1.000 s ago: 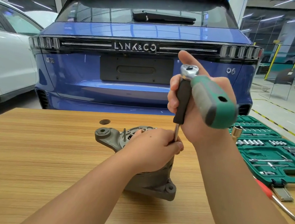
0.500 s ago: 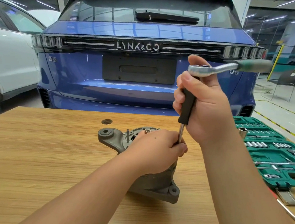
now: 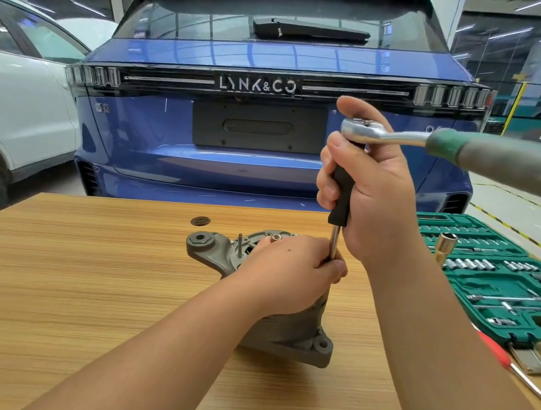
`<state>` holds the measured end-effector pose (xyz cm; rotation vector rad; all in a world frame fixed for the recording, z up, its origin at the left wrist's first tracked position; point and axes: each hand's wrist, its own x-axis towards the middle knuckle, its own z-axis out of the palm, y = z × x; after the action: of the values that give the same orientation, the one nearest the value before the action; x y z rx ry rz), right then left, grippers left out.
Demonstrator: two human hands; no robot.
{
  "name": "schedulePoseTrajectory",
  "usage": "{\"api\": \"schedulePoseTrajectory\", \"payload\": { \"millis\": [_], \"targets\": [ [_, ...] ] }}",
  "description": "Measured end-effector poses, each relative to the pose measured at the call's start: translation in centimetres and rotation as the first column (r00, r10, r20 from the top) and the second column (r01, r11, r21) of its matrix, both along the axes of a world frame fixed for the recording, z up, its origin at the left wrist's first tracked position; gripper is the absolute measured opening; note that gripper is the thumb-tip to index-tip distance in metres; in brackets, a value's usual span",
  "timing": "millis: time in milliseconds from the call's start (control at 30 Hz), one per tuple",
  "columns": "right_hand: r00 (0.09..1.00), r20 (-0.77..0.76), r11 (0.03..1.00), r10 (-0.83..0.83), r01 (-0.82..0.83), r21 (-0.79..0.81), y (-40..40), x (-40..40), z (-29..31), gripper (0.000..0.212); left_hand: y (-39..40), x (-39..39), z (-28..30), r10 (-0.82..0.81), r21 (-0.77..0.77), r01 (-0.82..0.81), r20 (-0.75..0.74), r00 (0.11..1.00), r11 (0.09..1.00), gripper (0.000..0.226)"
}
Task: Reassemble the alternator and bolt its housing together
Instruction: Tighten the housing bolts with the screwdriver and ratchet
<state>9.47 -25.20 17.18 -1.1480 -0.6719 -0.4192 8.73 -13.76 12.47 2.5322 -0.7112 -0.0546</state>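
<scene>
The alternator [image 3: 287, 334] stands on the surface [image 3: 92, 287]. Left hand [image 3: 289, 272] fingers grip its top; right hand [image 3: 371, 194] wraps the extension [image 3: 342, 194]. Judgement: keep the extension plumb while swinging the ratchet [image 3: 399, 137].

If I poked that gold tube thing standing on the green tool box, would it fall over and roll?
Probably. The gold socket stands upright, tall and narrow, so a poke would likely tip it. Being round, it would likely roll, though the tool case has ridges that might catch it. It looks like solid metal: stiff, heavy for its size.
</scene>
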Motion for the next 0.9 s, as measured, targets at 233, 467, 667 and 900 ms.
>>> {"api": "schedulePoseTrajectory", "payload": {
  "millis": [233, 467, 667, 900],
  "targets": [
    [0.950, -0.022, 0.949, 0.311, -0.310, 0.050, -0.5, -0.7, 0.1, 0.059, 0.1, 0.1, 0.0, 0.009, -0.008, -0.009, 0.003, 1.000, 1.000, 0.029],
    [0.969, -0.107, 0.974, -0.225, 0.223, -0.028, 0.2, -1.0, 0.7, 0.014, 0.1, 0.0, -0.2, -0.005, -0.023, 0.005, 0.003, 1.000, 1.000, 0.024],
    [0.988, -0.141, 0.995, 0.061, -0.050, 0.081, -0.7, -0.5, 0.5, 0.036, -0.1, 0.2, -0.2, 0.022, -0.041, -0.023, -0.031, 0.999, 0.999, 0.023],
    [1.000, -0.007, 0.999, 0.010, -0.010, 0.041, -0.5, 0.1, -0.1, 0.045, -0.2, 0.2, -0.2, 0.018, -0.033, -0.019, -0.030, 0.999, 0.999, 0.023]
  ]
}}
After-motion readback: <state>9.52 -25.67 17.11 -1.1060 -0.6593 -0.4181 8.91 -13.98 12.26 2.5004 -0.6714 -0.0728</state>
